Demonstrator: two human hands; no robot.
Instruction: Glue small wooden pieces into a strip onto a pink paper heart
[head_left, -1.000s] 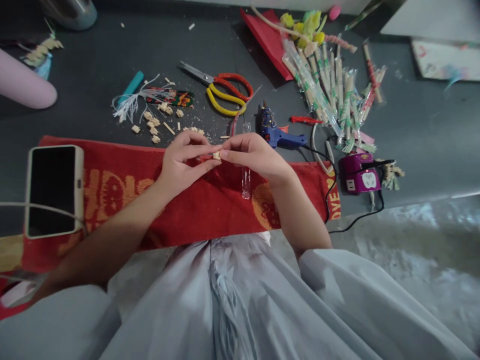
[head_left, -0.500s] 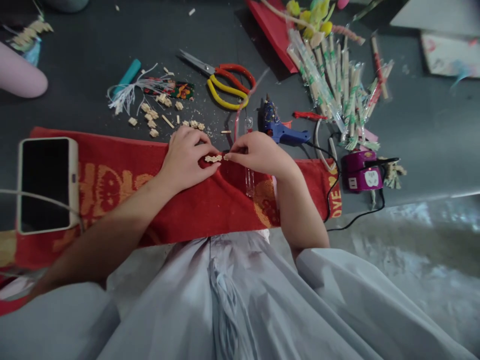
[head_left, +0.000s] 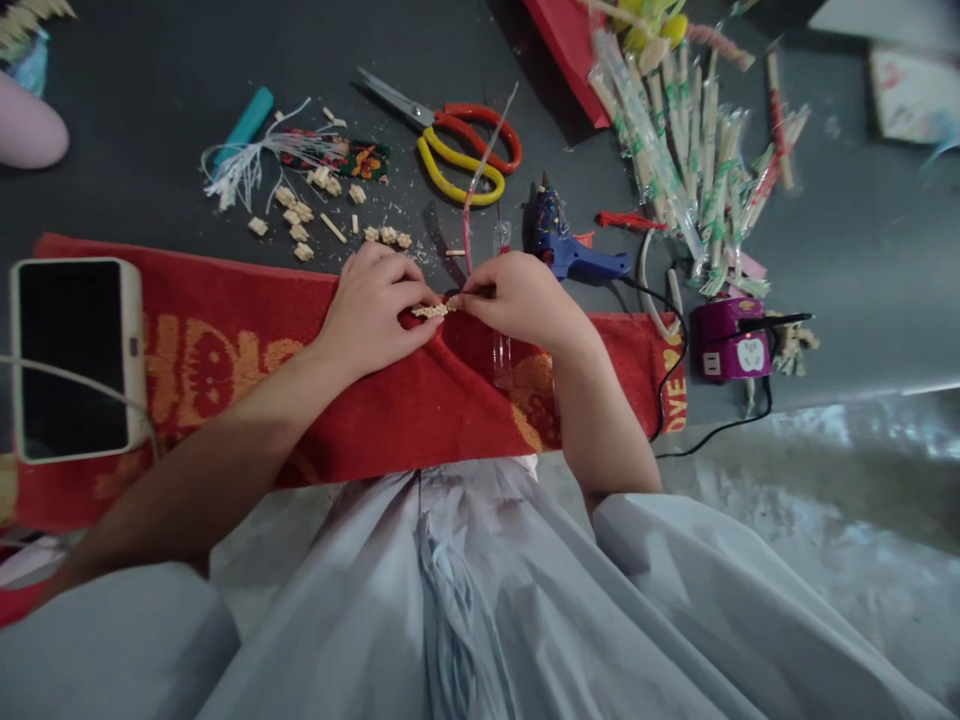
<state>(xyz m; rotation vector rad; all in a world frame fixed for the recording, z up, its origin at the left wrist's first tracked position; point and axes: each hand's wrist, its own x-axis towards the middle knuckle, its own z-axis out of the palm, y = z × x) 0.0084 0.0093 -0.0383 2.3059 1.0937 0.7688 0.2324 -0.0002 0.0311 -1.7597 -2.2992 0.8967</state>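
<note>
Row of wooden pieces (head_left: 427,311): over the towel, between the two hands; half a second ago a gap parted it from the piece in the right fingers, and now the two appear to meet.
Left hand (head_left: 379,305): narrow, thumb and forefinger pinching the row near its right end; earlier its fingers stood a little wider around it.
Right hand (head_left: 521,300): fingertips pinched on one small piece (head_left: 453,303) at the row's right end.
Thin strip (head_left: 467,215): one; its upper end, which leaned out to the right of the scissors, now points up across both handles.
View: shifted, with the phone (head_left: 71,310) nearer the left edge.
Scissors (head_left: 425,117): one pair, a red handle and a yellow one.
Glue gun (head_left: 574,260): one, blue, beyond the right hand.
Purple box (head_left: 724,340): one, past the towel's right end.
Towel (head_left: 375,420): one, red, under both hands.
Teal tube (head_left: 244,128): one, beside white threads (head_left: 247,172).
Loose clusters (head_left: 298,212): several, too bunched to count.
Wrapped sticks (head_left: 694,120): many, overlapping, not countable.
</note>
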